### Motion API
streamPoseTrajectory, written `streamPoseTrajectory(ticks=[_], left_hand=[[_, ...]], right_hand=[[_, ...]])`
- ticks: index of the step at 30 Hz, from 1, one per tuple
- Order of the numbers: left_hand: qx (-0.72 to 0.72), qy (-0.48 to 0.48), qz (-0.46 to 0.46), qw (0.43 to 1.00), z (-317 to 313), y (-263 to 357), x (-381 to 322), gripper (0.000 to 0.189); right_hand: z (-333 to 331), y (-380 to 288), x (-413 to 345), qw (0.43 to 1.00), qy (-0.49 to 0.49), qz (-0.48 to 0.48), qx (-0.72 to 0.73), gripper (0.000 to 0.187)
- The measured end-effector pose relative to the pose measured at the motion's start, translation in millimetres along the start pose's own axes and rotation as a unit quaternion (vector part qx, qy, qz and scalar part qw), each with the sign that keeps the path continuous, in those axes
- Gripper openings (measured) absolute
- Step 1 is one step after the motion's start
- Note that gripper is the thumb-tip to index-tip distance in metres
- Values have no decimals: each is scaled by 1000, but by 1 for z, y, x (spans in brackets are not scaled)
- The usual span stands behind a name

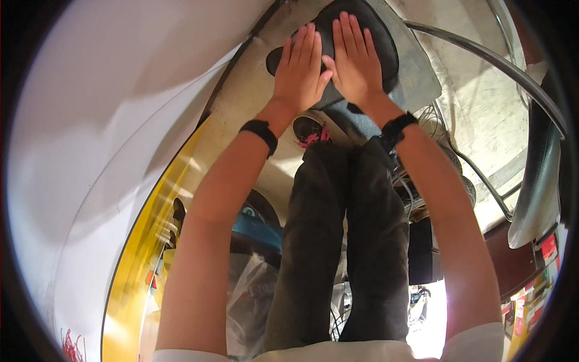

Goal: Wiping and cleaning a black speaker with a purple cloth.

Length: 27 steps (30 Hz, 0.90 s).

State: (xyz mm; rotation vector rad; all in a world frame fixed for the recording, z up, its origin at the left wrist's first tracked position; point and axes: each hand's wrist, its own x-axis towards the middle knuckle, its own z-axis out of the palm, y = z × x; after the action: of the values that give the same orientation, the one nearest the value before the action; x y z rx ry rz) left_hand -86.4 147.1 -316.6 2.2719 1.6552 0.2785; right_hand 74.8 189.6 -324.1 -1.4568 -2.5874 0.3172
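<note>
Both arms reach forward with the palms down. My left hand (303, 70) is empty, its fingers extended close together over the left part of a dark padded seat or cushion (382, 40). Beside it, my right hand (357, 63) holds nothing, fingers stretched forward and slightly parted above the same dark surface. The thumbs meet or nearly meet between the hands. Whether the palms press on the surface cannot be told. A black band (261, 135) circles my left wrist and another black band (398, 129) my right. Below are dark trousers (316, 217) and a dark shoe with pink laces (312, 129).
A pale panel (99, 113) with a yellow surface (135, 253) along its edge fills the left. Curved metal tubing (488, 56) and a dark padded chair part (538, 172) stand at right. Cables (432, 124) and a clear plastic bag (249, 298) lie low near the legs.
</note>
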Motion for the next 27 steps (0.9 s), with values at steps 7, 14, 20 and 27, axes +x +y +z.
streamPoseTrajectory(ticks=[7,14,20,27], left_hand=[[35,15,-9,999,3,-1,9,77],[26,-42,-69,996,32,75,-40,84],[-50,-82,14,995,74,160,-61,77],[23,-60,102,993,69,151,-58,73]], right_hand=[[-11,16,26,993,-82,-87,-24,69],[-20,27,-59,994,-93,-58,1,73],[-29,77,-180,988,-151,7,3,78],[-36,78,-180,989,-134,-1,65,78]])
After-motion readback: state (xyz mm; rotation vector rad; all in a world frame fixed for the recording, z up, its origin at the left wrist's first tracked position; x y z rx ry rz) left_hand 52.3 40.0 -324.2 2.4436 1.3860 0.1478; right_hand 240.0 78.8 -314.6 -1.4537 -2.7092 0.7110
